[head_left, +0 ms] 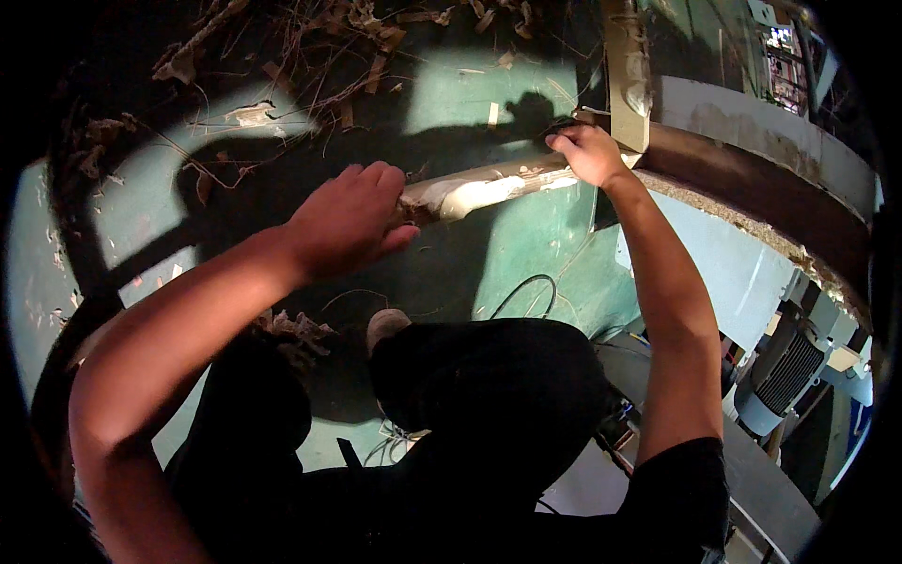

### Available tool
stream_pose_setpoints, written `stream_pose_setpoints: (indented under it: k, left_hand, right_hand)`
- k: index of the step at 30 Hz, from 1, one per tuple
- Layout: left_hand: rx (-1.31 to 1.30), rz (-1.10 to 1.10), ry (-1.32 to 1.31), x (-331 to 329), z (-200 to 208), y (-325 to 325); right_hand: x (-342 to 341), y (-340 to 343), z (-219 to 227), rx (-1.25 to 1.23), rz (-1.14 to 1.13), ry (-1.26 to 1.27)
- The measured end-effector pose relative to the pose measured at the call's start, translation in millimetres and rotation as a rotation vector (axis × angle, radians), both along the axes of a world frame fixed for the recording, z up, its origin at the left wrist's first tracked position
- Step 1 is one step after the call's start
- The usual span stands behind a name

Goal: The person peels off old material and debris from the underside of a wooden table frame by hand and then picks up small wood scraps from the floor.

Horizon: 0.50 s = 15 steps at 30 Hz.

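Two hands hold one long bar with a peeling pale covering (493, 191): my left hand (346, 221) is closed round its left end, thumb on my side, and my right hand (590, 153) is clenched round its right end, close by the upright metal post (627, 61). Whether bar and post touch is hidden. I'd call the step in hand a two-ended hold, the bar slanting up rightward over the green floor (534, 240); moving it would call for both grips acting together and care beside the post. Elsewhere, left to right, shredded scraps and dry strands (376, 38) litter the floor beyond, my black-clad knees (489, 371) crowd the near side, a thin dark cable (541, 276) loops low, and past the post a brown beam (766, 169) and a finned motor (782, 367) hem in my right arm.
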<state>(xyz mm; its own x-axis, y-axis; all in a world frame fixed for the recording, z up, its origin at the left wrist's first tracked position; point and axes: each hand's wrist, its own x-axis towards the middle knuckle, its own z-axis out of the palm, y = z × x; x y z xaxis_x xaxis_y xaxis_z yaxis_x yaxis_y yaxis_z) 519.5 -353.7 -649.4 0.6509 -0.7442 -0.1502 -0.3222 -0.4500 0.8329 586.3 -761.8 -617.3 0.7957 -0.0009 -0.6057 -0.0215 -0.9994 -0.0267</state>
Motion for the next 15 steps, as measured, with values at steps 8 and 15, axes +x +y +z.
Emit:
stream_pose_setpoints:
  k: [8, 15]
  left_hand:
    - [-0.012, -0.009, -0.006, 2, 1, 0]
    - [-0.001, 0.005, 0.04, 1, -3, -4]
  right_hand:
    - [-22, -4, -2, 0.181, 0.006, -0.461]
    - [-119, 25, 16, 0.749, -1.364, -0.501]
